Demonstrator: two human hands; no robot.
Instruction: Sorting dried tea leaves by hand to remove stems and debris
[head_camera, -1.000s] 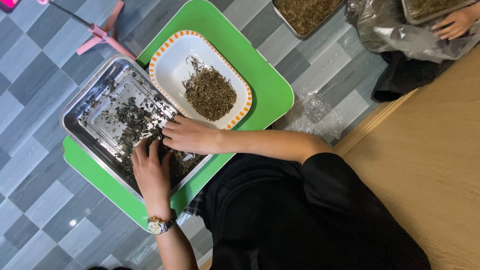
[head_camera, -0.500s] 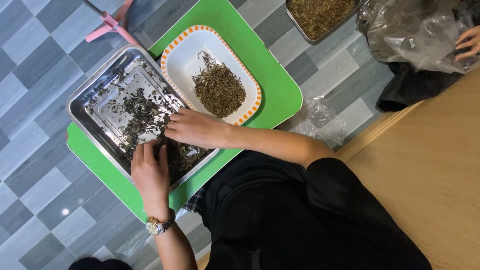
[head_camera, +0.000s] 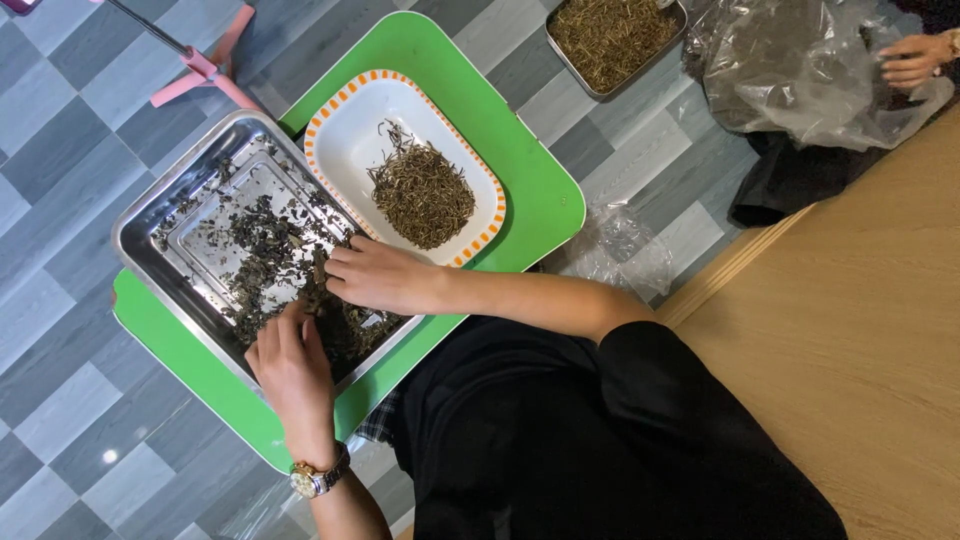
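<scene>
1. Steel, shiny and rectangular, the tray (head_camera: 150, 225) sits at the left on a green board (head_camera: 540, 190), its long axis running from upper left to lower right.
2. Dark dried leaves (head_camera: 265, 255) lie scattered over the tray floor, thickest toward its lower right end.
3. The left hand (head_camera: 292, 362), with a gold wristwatch (head_camera: 312, 478), rests palm down on the tray's near rim, fingers loosely spread and touching the leaves; whether it grips any I cannot tell.
4. The right hand (head_camera: 375, 275) lies flat at the tray's right edge, fingers together and pointing left into the leaves, nothing clamped that shows.
5. Just beside it, a white dish with an orange-dashed rim (head_camera: 345, 150) holds 1 pile of thin brownish stems (head_camera: 422, 195); its long axis matches the tray's.
6. A crumpled clear wrapper (head_camera: 620, 250) lies on the floor by the board's right edge.
7. At top, a second steel tray of stems (head_camera: 615, 35).
8. Far right, another person's hand (head_camera: 915, 60) touches a large clear plastic bag (head_camera: 800, 70).
</scene>
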